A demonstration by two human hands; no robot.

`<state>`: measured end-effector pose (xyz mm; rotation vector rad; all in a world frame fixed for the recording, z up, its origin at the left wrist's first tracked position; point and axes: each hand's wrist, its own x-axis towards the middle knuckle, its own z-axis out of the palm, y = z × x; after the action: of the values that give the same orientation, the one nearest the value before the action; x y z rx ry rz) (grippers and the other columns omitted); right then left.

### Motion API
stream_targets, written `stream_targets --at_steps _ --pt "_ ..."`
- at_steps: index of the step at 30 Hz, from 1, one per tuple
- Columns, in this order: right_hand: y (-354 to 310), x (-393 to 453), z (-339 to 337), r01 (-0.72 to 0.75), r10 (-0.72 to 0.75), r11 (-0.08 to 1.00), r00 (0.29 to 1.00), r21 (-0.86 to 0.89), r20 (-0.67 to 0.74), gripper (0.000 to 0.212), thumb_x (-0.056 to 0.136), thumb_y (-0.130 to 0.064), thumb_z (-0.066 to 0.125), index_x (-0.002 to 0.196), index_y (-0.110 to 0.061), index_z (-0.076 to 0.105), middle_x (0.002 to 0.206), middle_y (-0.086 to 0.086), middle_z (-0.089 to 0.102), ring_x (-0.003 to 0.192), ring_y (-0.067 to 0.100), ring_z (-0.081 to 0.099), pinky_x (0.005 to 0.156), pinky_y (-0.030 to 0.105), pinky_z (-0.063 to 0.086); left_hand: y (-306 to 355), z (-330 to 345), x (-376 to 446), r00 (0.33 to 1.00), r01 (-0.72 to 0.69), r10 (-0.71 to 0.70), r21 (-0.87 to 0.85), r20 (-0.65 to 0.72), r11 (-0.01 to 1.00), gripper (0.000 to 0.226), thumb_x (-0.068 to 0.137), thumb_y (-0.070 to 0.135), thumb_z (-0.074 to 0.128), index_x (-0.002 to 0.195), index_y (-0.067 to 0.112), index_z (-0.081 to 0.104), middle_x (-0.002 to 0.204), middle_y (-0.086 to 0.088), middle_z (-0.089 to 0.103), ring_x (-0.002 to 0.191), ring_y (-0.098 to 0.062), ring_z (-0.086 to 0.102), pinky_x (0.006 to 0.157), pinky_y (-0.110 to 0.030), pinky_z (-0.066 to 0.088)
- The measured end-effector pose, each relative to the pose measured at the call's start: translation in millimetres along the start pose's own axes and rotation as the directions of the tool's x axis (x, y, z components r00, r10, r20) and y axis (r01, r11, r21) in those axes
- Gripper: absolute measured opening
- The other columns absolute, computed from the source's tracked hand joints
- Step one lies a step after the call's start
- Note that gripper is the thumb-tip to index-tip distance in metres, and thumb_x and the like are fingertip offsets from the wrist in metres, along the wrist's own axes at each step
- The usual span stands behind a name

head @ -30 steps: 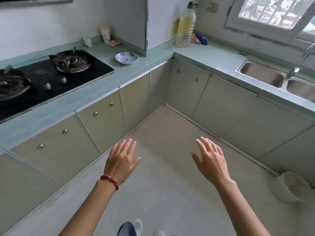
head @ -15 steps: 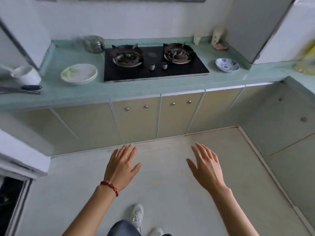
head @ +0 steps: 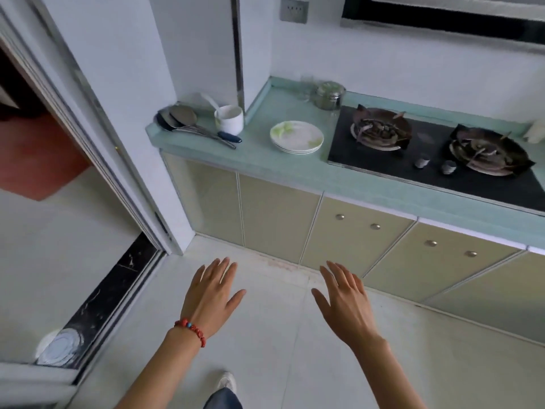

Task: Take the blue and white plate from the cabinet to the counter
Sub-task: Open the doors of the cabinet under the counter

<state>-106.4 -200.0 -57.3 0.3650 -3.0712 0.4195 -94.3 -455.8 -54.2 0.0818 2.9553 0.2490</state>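
Beige cabinet doors (head: 354, 231) are closed, so I steer my empty, spread left hand (head: 211, 293) and right hand (head: 343, 302) toward a knob (head: 340, 216) first.

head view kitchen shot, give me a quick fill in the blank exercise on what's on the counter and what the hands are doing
1. The stack of plates with the green pattern sits on the counter directly to the ____ of the black stove.
2. A red bracelet is worn on the ____ wrist.
3. The left hand and right hand are both open and hold ____.
4. The cabinet doors under the counter are all ____.

Missing words: left; left; nothing; closed
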Motion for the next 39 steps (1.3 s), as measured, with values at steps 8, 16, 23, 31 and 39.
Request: stream_targets --at_steps 8,16,23,31,39 --pt "-83.7 91.9 30.6 0.018 -0.018 1.000 0.999 0.002 -0.035 0.044 0.085 -0.029 0.060 0.122 -0.005 0.052 0.131 0.015 0.054 0.122 0.032 0.048 0.100 0.044 0.039 -107.9 -11.9 55.1 0.998 0.052 -0.051 0.015 -0.037 0.999 0.097 0.079 0.063 -0.015 0.127 0.007 0.049 0.134 -0.016 0.052 0.123 -0.032 0.048 0.103 -0.049 0.037" --pt "-111.4 161.5 53.5 -0.007 0.007 1.000 0.999 0.004 -0.042 0.043 0.081 -0.027 0.066 0.117 -0.005 0.057 0.124 0.016 0.060 0.115 0.034 0.055 0.095 0.047 0.045 -152.4 -26.5 121.5 0.996 0.066 -0.066 -0.002 0.057 0.998 0.081 0.091 0.052 -0.001 0.110 0.007 0.063 0.113 -0.013 0.068 0.102 -0.029 0.064 0.083 -0.047 0.053" --pt "-102.9 250.2 80.3 -0.021 0.021 0.999 1.000 0.030 -0.008 0.043 0.088 -0.027 0.057 0.124 -0.004 0.050 0.133 0.016 0.052 0.125 0.032 0.045 0.104 0.045 0.034 -173.6 -28.2 206.6 0.998 0.032 -0.033 0.024 0.059 0.999 0.080 0.091 0.050 -0.003 0.107 0.009 0.064 0.110 -0.010 0.069 0.100 -0.026 0.065 0.082 -0.045 0.054" --pt "-108.4 332.8 106.1 -0.084 0.085 0.995 0.996 0.049 -0.013 0.040 0.079 -0.020 0.068 0.113 -0.002 0.058 0.118 0.018 0.064 0.111 0.034 0.058 0.093 0.048 0.046 -199.8 -37.8 288.1 0.997 -0.027 0.023 0.047 0.080 0.999 0.079 0.091 0.049 -0.003 0.110 0.009 0.063 0.112 -0.010 0.069 0.103 -0.025 0.064 0.083 -0.043 0.053" --pt "-111.5 380.7 149.8 -0.275 0.276 0.959 0.961 0.073 -0.007 0.039 0.077 -0.015 0.070 0.111 0.001 0.058 0.114 0.020 0.065 0.107 0.035 0.060 0.087 0.049 0.049 -223.3 -7.3 359.5 0.980 -0.138 0.138 -0.011 0.146 0.990 0.076 0.092 0.049 0.000 0.114 0.007 0.060 0.117 -0.012 0.066 0.107 -0.026 0.062 0.086 -0.044 0.051"
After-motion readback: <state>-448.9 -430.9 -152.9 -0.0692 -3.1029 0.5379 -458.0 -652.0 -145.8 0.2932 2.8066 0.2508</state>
